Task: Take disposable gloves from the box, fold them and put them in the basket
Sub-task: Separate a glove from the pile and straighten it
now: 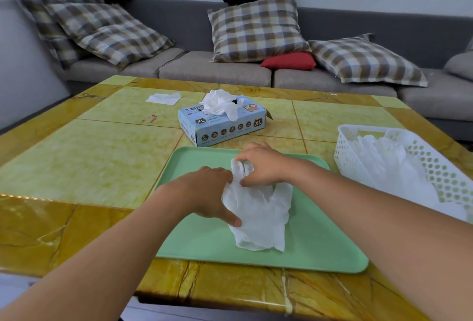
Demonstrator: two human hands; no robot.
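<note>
Both hands down on one white glove (258,215) spread over the green tray (320,246) on the desk (84,167): left hand (207,192) pressing its side, thumb flat on the near edge, right hand (261,164) pinching the bunched glove fingers at the far end. Fold seemingly only begun. Several gloves already heaped in the white basket (344,153) at right; more poking out of the blue box (222,123) beyond the tray. Left to do: finish this fold, drop it in the basket, pull the next
</note>
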